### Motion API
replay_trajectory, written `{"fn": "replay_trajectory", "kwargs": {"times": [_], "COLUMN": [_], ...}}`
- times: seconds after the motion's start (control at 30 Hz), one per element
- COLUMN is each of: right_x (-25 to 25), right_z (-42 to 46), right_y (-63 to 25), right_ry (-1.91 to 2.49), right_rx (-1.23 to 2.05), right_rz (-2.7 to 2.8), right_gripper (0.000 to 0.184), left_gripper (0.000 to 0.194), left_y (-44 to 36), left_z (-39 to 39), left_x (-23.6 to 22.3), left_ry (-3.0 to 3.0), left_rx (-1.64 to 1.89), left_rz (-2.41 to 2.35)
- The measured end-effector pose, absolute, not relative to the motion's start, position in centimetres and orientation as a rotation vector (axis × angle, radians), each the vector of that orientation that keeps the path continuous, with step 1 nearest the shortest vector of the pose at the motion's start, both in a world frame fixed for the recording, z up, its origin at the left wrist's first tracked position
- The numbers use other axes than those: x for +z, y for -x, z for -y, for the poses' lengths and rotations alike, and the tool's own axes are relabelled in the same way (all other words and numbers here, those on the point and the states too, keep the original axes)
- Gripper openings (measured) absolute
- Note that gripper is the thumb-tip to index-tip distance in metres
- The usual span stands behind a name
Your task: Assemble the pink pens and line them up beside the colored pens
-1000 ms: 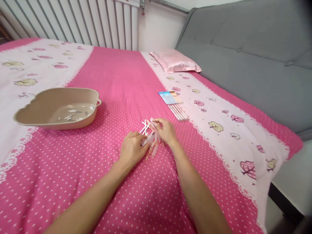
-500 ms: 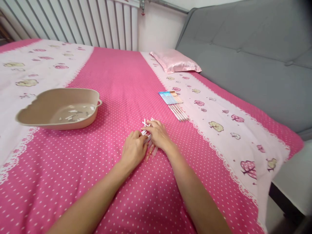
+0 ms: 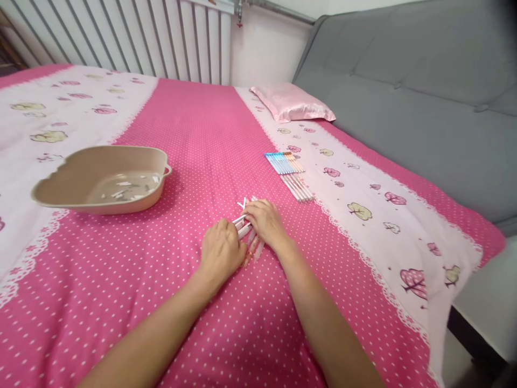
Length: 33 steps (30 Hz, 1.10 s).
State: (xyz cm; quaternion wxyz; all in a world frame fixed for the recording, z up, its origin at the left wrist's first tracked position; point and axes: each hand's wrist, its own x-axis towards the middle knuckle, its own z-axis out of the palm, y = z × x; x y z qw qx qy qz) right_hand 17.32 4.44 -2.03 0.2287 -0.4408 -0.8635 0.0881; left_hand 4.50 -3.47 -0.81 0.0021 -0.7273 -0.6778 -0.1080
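Observation:
Over the pink dotted bedspread, my left hand (image 3: 222,248) is closed around one end of several slim white pen-like sticks (image 3: 244,228). My right hand (image 3: 264,221) has its fingers curled on the other end of the same sticks. Short thin white strips (image 3: 242,203) poke out beyond the right fingertips. Beneath and between the hands lie clear-looking pens with reddish-orange marks (image 3: 249,256), partly hidden. Right of the hands, on the bed, are a row of blue-capped pens (image 3: 277,163), brown-capped pens (image 3: 293,161) and several whitish pens (image 3: 298,188).
A beige plastic basin (image 3: 97,205) on the left holds small white and grey pieces. A pink satin pillow (image 3: 294,102) lies at the back. A grey padded backrest (image 3: 404,102) runs along the right, and a white radiator (image 3: 161,37) stands behind the bed.
My hands have drawn slightly apart, with more of the white sticks now showing between them. The view has shifted a little; basin and pen rows stay put.

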Motion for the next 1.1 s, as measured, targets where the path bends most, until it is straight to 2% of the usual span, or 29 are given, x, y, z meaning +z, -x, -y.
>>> {"fn": "replay_trajectory", "kwargs": {"times": [0.3,0.43,0.57,0.67,0.77,0.87,1.03,1.1], "right_x": [-0.7,-0.4,-0.1,0.3,0.6,1.2,3.1,3.9], "right_z": [-4.8,-5.1,-5.4,-5.5,-5.4,-5.2,-4.2,-3.7], "right_y": [-18.8,-19.5,-20.2,-20.5,-20.7,-20.6,-20.0,-19.8], "right_ry": [1.327,1.359,1.331,1.301,1.277,1.192,0.988,0.918], "right_rx": [0.260,0.263,0.287,0.350,0.459,0.648,0.975,1.056], "right_rz": [2.184,2.068,1.960,1.890,1.794,1.685,1.499,1.486], "right_gripper": [0.018,0.023,0.028,0.029,0.033,0.038,0.018,0.019], "left_gripper": [0.020,0.021,0.020,0.027,0.039,0.039,0.026,0.022], "left_y": [-4.2,-4.1,-3.9,-3.7,-3.6,-3.4,-3.1,-3.1], "left_z": [3.4,3.2,2.9,2.7,2.5,2.3,1.9,1.8], "left_x": [0.1,0.1,-0.3,-0.6,-0.8,-1.2,-1.8,-1.8], "left_ry": [2.105,2.062,2.087,2.090,2.103,2.072,2.012,2.011], "left_rx": [-0.392,-0.548,-0.824,-1.129,-1.394,-1.631,-1.956,-1.987], "left_rz": [2.313,2.349,2.404,2.407,2.349,2.321,2.297,2.283]}}
